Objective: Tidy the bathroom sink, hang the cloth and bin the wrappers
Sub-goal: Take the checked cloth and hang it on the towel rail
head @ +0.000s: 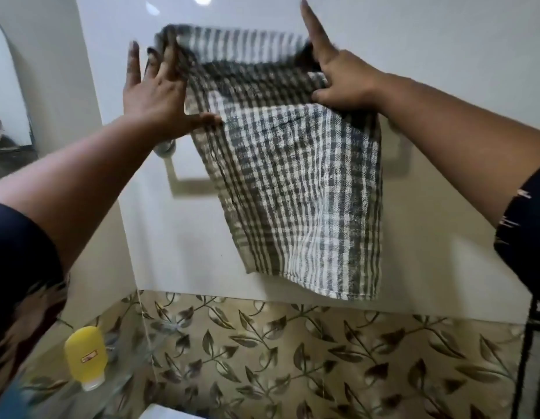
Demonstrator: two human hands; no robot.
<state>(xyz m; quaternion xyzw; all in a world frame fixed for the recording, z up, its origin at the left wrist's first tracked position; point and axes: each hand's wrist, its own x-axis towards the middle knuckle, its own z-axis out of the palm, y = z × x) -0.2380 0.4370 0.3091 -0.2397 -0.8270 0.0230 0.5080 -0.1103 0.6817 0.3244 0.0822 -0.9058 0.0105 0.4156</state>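
Note:
A grey and white checked cloth [302,189] hangs folded over a towel rail on the white wall; the rail's left mount [165,148] shows under my wrist, and the bar itself is hidden by the cloth. My left hand [155,92] presses the cloth's left edge between thumb and fingers, fingers spread upward. At the cloth's right edge my right hand [341,77] pinches the fabric with thumb and lower fingers while the index finger points up. The cloth's upper part is blurred.
A yellow tube [84,356] stands cap down on a glass shelf at the lower left. Leaf-patterned tiles [292,358] cover the wall below. A mirror [5,101] is at the far left, and a dark metal rack [525,358] at the right edge.

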